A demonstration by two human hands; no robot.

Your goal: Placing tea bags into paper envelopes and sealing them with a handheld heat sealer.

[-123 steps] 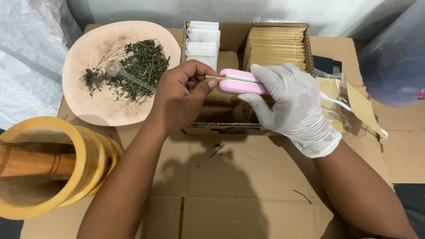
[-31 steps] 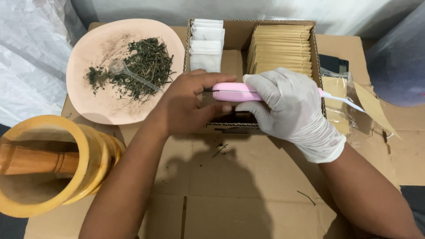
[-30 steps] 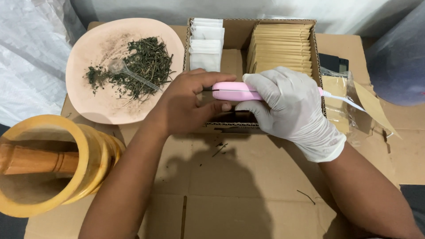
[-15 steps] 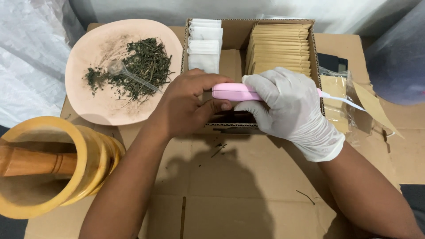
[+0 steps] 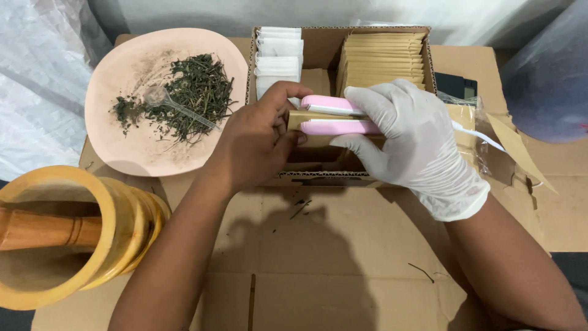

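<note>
Left hand (image 5: 257, 150), bare: fingers curled together, thumb and forefinger pinched on the left end of a tan paper packet (image 5: 306, 121). Right hand (image 5: 413, 144), in a white glove: fingers wrapped around a pink handheld sealer (image 5: 334, 116), its 2 pink arms closed over the packet's upper edge, probably clamping it, though the glove hides most of the tool. White cord (image 5: 481, 135) trailing right from under the glove.

Packet held between both hands, just above an open cardboard box (image 5: 429, 49) with a row of white sachets (image 5: 278, 58) and a stack of tan packets (image 5: 383, 58).

Left: pink plate (image 5: 128, 153) with dried green herbs (image 5: 190, 95) and a clear spoon (image 5: 165, 101); yellow wooden mortar (image 5: 116, 233) holding a pestle (image 5: 43, 227). Flattened cardboard (image 5: 318, 257) underneath, plastic sheeting (image 5: 37, 79) around.
</note>
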